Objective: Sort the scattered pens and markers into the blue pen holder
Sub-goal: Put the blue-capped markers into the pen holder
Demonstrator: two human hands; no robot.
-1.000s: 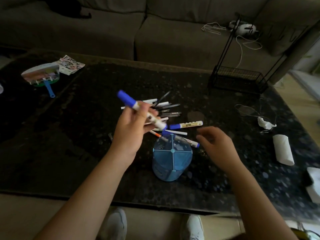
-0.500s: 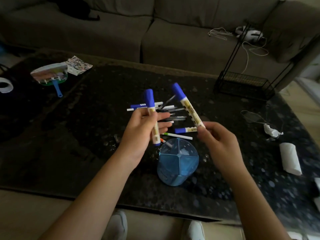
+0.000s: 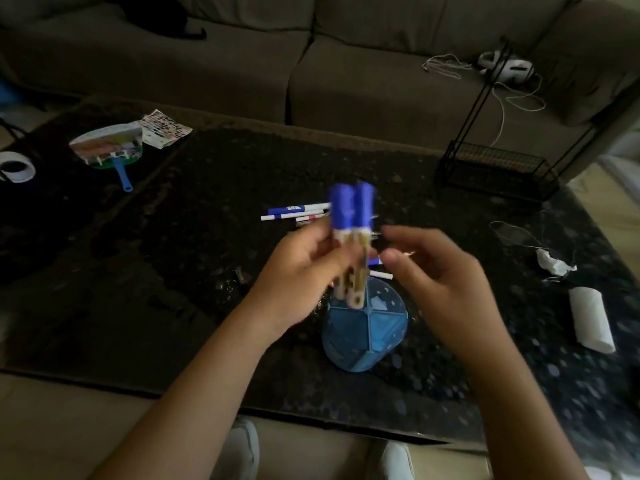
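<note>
Two markers in hand: the left hand [image 3: 301, 275] is wrapped around a pair of blue-capped markers [image 3: 351, 244], upright, caps up, blurred by motion.
Marker ends: they hang just above the far-left compartment of the blue pen holder [image 3: 363, 327]; whether they touch it, I cannot tell.
Right hand: the right hand [image 3: 436, 278] sits just right of the markers, fingers loosely curled and apart, holding nothing.
Holder: stands on the dark speckled table [image 3: 138, 271] at its near edge, split into compartments.
Left to sort: a scatter of pens and markers [image 3: 298, 213] lies just beyond the hands, partly hidden.
Handling: likely light, stiff, smooth plastic barrels; two together may slide against each other, so a grip at mid-barrel seems best.
Far right: a rolled white cloth [image 3: 590, 318], well apart.
</note>
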